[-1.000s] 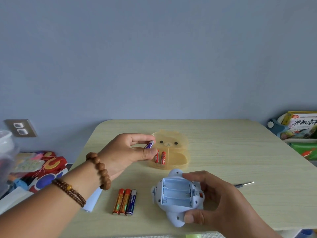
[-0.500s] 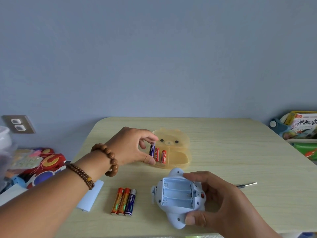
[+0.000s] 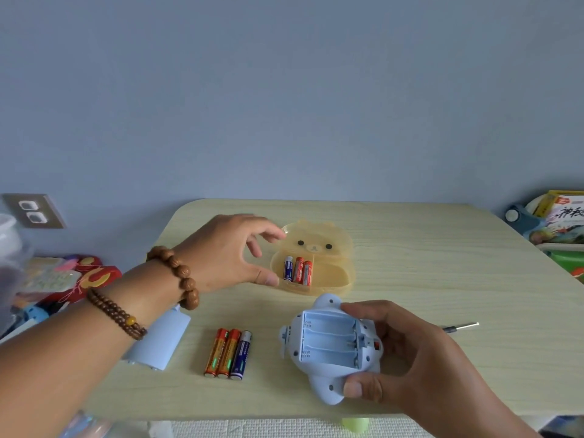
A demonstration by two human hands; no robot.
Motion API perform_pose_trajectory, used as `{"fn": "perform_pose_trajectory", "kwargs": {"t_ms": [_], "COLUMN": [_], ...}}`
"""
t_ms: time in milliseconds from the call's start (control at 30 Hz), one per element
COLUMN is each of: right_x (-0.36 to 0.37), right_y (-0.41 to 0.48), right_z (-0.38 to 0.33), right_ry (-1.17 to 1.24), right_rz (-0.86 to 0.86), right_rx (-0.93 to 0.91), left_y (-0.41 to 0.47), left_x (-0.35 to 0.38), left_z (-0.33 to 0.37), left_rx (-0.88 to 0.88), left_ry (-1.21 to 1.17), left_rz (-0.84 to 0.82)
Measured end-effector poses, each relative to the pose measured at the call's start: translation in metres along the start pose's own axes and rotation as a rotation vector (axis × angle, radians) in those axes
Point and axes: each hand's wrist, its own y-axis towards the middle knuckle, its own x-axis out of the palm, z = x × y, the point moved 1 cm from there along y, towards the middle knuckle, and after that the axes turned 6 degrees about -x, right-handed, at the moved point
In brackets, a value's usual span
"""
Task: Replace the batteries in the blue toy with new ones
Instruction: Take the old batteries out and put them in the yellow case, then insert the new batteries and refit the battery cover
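Left hand [image 3: 230,251] hovers spread and empty beside the bear box [image 3: 328,248]; right hand [image 3: 407,349] grips the blue toy [image 3: 328,352].

A wall socket [image 3: 33,211] sits at nine o'clock; a picture book [image 3: 565,216] at three; colourful packets [image 3: 63,276] lie below the socket.

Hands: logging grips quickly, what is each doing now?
Left hand: open, empty, beside the yellow bear-shaped plastic box.
Right hand: closed on the pale blue plastic toy.
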Motion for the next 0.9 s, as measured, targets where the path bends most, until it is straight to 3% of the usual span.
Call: {"fn": "perform_pose_trajectory", "kwargs": {"t_ms": [267,467,700,800,900], "right_x": [0.0,0.0,0.001,0.002,0.002], "right_y": [-0.001,-0.003,-0.003,-0.003,-0.003], "right_z": [-0.002,-0.004,-0.004,-0.004,-0.004], "right_ry": [-0.041,-0.035,-0.029,-0.03,-0.03], "right_rz": [-0.01,0.001,0.008,0.014,0.013], "right_rx": [0.012,0.002,0.008,0.012,0.012], "left_y": [-0.064,-0.08,-0.08,-0.075,-0.072], "left_x": [-0.017,-0.005,-0.022,-0.027,-0.021], "left_z": [-0.008,-0.003,-0.006,-0.003,0.013], "left_rx": [-0.032,-0.035,-0.118,-0.1,-0.044], "left_ry": [0.235,0.358,0.189,-0.143,-0.404], "left_rz": [-0.4,-0.417,-0.331,-0.184,-0.15]}}
